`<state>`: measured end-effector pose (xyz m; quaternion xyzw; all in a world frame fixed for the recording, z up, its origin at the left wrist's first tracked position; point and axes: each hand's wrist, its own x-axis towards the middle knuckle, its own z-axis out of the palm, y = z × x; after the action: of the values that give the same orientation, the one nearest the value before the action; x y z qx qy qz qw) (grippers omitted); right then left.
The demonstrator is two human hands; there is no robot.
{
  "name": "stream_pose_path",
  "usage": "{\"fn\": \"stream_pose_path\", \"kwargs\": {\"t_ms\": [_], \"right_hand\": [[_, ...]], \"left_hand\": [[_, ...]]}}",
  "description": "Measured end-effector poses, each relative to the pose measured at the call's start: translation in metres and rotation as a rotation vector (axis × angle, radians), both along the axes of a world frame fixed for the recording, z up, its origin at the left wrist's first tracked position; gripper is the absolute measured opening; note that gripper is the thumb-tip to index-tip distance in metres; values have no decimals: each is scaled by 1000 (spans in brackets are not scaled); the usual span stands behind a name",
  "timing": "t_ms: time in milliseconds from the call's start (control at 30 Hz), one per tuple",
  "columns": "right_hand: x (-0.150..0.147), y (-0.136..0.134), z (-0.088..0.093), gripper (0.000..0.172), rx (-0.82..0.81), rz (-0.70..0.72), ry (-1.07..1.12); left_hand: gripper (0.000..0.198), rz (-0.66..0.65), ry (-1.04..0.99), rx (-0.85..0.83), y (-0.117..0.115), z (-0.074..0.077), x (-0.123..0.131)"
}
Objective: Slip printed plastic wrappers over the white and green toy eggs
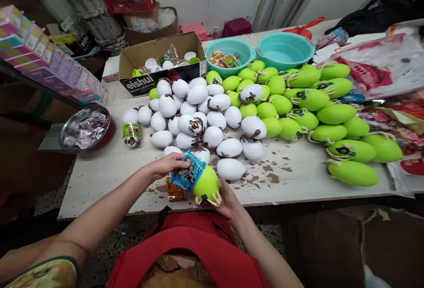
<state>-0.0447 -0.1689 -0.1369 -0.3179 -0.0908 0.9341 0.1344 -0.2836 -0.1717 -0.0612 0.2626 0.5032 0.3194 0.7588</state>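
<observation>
My right hand cups a lime-green plastic egg half from below, its claw-like prongs pointing down toward me. My left hand pinches a blue printed sleeve that sits over the upper end of that egg. An orange packet lies on the table just under my hands. A heap of white egg halves lies straight ahead, and green egg halves spread to the right.
The white worn table carries two teal basins, a cardboard box of parts, a wrapped egg and plastic bags at right. A metal bowl of foil packets sits left. Pastel boxes line the far left.
</observation>
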Motion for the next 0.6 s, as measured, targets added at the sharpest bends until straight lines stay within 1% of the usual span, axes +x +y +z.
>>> {"fn": "stream_pose_path", "kwargs": {"t_ms": [100,167,233,333,400,467,500,533,567,600], "right_hand": [[-9,-8,-8,51,63,109,11],[-13,-10,-9,48,59,169,5],[-17,-9,-6,48,73,208,-1],[-18,-6,4,54,177,237,29],[-15,-5,10,60,238,230,48],[-10,-4,13,63,263,204,54],[-6,-3,15,64,264,181,55],[-2,-3,16,64,259,152,54],[1,-2,17,64,251,118,48],[4,-2,19,65,245,80,39]], "left_hand": [[38,-94,33,-4,0,-4,-18],[37,-152,48,1,1,-4,-22],[36,-196,69,-3,1,-3,-19],[35,-247,126,26,1,2,-8],[35,-332,186,119,1,9,1],[34,-434,274,259,1,17,9],[33,-427,349,335,0,21,14],[34,-351,446,406,-2,24,18],[39,-211,549,458,-5,27,23],[47,-42,624,478,-9,27,29]]}}
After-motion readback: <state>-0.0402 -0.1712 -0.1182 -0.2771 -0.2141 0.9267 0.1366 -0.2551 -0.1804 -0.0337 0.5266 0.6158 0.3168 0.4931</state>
